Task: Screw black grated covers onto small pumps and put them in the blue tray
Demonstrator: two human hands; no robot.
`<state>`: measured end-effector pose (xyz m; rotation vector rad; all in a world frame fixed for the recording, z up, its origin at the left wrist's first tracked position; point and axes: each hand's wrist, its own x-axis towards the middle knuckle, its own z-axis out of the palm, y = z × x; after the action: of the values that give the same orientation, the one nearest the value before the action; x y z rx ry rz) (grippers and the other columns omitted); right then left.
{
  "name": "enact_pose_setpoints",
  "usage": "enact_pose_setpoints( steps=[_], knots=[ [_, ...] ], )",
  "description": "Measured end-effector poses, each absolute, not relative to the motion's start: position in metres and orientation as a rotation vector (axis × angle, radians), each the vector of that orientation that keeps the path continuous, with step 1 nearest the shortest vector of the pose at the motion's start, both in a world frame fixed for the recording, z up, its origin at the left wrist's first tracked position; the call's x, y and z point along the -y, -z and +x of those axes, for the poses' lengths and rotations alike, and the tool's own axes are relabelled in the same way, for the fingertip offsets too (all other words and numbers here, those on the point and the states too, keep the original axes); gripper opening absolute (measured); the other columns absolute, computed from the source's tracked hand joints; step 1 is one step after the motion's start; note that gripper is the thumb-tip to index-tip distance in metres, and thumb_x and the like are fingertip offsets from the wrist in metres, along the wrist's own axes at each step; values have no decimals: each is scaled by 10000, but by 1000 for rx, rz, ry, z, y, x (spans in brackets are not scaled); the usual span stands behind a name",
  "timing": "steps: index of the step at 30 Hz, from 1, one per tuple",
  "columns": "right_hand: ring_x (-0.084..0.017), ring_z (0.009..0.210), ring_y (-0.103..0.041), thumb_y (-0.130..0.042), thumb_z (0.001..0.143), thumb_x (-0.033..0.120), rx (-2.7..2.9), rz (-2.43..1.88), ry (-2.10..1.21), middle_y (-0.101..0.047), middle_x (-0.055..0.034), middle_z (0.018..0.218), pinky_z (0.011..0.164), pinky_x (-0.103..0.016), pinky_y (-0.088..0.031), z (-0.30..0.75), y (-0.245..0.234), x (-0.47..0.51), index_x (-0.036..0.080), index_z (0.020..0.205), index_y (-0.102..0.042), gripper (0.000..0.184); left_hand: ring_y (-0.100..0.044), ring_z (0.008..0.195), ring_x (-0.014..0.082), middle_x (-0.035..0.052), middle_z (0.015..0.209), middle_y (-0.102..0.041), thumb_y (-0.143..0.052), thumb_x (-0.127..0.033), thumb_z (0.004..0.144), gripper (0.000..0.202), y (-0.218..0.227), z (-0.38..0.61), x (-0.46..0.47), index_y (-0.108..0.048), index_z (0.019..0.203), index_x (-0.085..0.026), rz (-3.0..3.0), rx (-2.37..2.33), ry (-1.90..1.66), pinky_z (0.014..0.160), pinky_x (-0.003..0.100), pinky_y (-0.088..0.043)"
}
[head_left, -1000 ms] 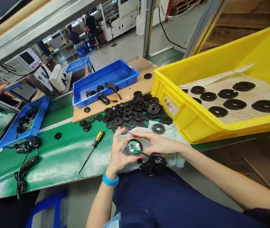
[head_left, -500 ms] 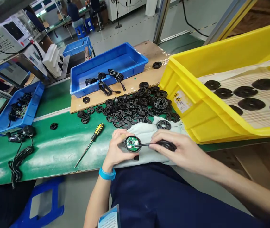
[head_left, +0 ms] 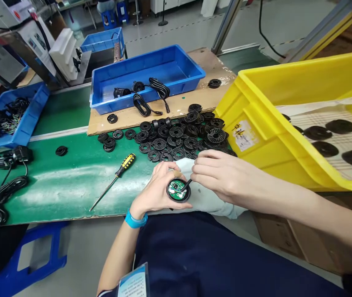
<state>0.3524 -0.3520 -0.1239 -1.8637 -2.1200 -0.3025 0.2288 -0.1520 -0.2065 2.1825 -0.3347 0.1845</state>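
Note:
My left hand is closed around a round black housing, whose open end faces up toward me. Inside it shows a green circuit board with white connectors. Just to the right, my right hand pinches a black cable that slants down onto the board; the rest of it is hidden behind the fingers. Beneath both hands lies a pale cloth. A yellow-and-black screwdriver rests on the green mat, left of my left hand.
Many slotted black discs are heaped beyond my hands. A blue bin with coiled cables stands on cardboard. At right is a large yellow crate holding black discs. Another blue bin and a cable bundle are at left.
My right hand has moved nearer the housing, leaving a shorter stretch of cable showing; the coiled part is now out of sight. The housing tilts slightly differently. The whole view has shifted.

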Motion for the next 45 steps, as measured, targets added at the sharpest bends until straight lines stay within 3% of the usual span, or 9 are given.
enact_pose_setpoints(
  steps=[3, 5, 10, 16, 19, 27, 34, 45],
  knots=[
    [-235, 762, -524, -355, 1014, 63, 2165, -1872, 291, -637, -52, 773, 863, -436, -491, 357, 121, 350, 235, 838, -686, 413, -564, 1112, 292, 70, 1120, -576, -918, -546, 718, 608, 204, 235, 151, -667, 1189, -254, 2201, 359, -153, 1038, 463, -464],
    [-234, 768, -530, -361, 1012, 61, 2184, -1900, 292, -643, -55, 776, 850, -436, -500, 360, 121, 349, 232, 844, -690, 407, -566, 1074, 283, 52, 1074, -580, -902, -562, 735, 645, 204, 239, 149, -655, 1249, -260, 2190, 369, -150, 1024, 456, -451],
    [-231, 782, -533, -456, 1015, 82, 2149, -1968, 422, -643, -59, 778, 918, -447, -515, 359, 124, 346, 212, 844, -680, 310, -577, 1107, 298, 67, 1135, -618, -921, -617, 677, 895, 209, 242, 146, -560, 1400, -233, 2171, 319, -220, 1056, 457, -424],
    [-200, 718, -515, -492, 1069, 174, 2054, -2005, 392, -619, -33, 744, 863, -416, -500, 359, 132, 343, 208, 859, -653, 267, -600, 1102, 286, 55, 1095, -661, -908, -644, 671, 680, 212, 236, 142, -627, 1131, -229, 2101, 286, -327, 1083, 447, -416],
    [-193, 701, -509, -508, 1065, 171, 2033, -2002, 409, -609, -29, 727, 871, -416, -489, 359, 132, 342, 198, 850, -645, 257, -613, 1118, 280, 55, 1114, -672, -885, -596, 743, 615, 209, 232, 144, -626, 1176, -244, 2107, 288, -320, 1122, 453, -397],
    [-210, 719, -482, -445, 1027, 34, 2204, -1974, 665, -586, -41, 696, 880, -419, -467, 346, 123, 332, 168, 763, -666, 369, -503, 1410, 314, 102, 1449, -588, -826, -455, 868, 652, 211, 222, 157, -464, 1384, -288, 2066, 228, -183, 1285, 538, -269],
    [-208, 709, -459, -443, 1000, -9, 2247, -1966, 762, -576, -49, 670, 875, -415, -467, 340, 122, 325, 166, 664, -661, 438, -502, 1304, 319, 96, 1371, -586, -827, -349, 818, 673, 211, 218, 160, -471, 1380, -248, 2031, 188, -168, 1186, 523, -395],
    [-199, 699, -472, -447, 965, 1, 2184, -2003, 599, -570, -35, 668, 880, -408, -452, 341, 125, 330, 183, 677, -630, 386, -542, 1280, 315, 103, 1323, -621, -786, -354, 862, 544, 213, 222, 167, -509, 1314, -234, 1997, 158, -213, 1145, 521, -409]
  ],
)
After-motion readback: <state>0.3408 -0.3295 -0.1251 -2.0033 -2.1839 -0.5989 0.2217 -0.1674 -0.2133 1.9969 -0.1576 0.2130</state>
